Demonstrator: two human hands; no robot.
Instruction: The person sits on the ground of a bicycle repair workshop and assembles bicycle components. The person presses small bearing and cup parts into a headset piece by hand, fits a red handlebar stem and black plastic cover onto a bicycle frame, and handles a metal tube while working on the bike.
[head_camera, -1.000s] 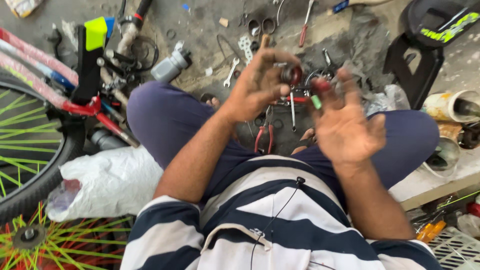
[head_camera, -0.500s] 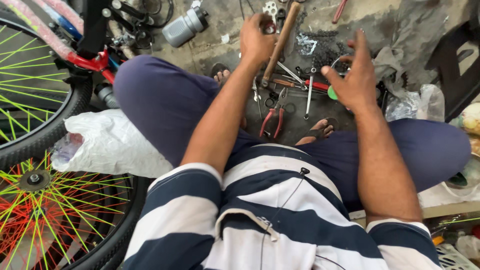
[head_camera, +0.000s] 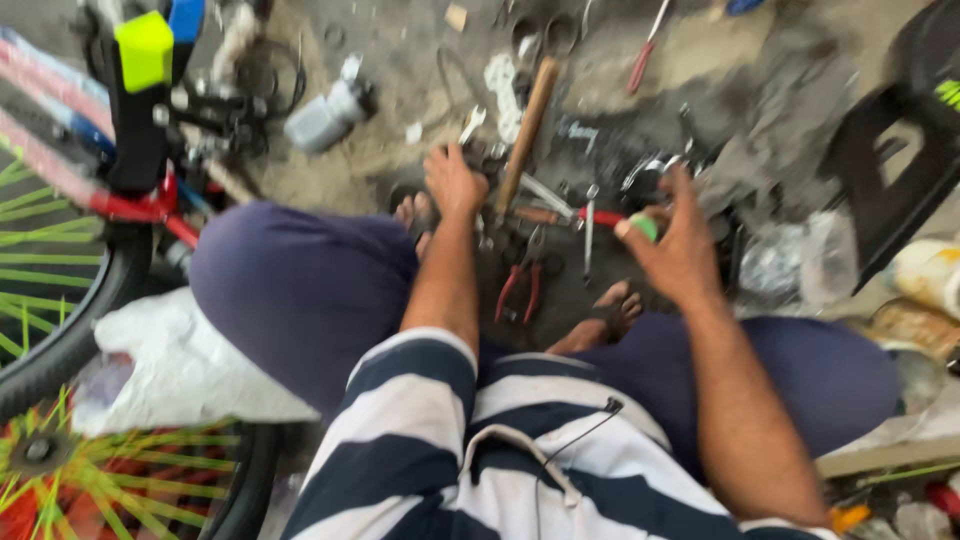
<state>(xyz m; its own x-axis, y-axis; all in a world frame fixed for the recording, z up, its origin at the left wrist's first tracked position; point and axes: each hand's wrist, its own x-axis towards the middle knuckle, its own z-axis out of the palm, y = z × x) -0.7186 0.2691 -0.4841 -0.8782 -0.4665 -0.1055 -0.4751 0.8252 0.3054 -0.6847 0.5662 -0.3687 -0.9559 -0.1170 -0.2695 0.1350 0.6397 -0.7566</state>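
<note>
I sit on the ground with my knees apart, and a pile of tools lies between my feet. My left hand (head_camera: 455, 182) reaches down to the tools beside a wooden-handled hammer (head_camera: 528, 125). Its fingers are curled and hidden, so any hold is unclear. My right hand (head_camera: 682, 245) hovers over the pile and pinches a small green piece (head_camera: 646, 228) between thumb and fingers. Red-handled pliers (head_camera: 520, 290) and a slim spanner (head_camera: 589, 232) lie just below the hands. The picture is blurred.
A bicycle wheel with green spokes (head_camera: 60, 300) and the bike's frame (head_camera: 140, 120) stand at the left, over a white plastic bag (head_camera: 170, 370). A grey cylinder part (head_camera: 322, 116) lies behind. At the right are a black stool (head_camera: 900, 170) and clear bags (head_camera: 800, 260).
Both hands dropped from chest height to the tool pile. My left hand went furthest forward, next to the hammer. The view tilted and came closer.
</note>
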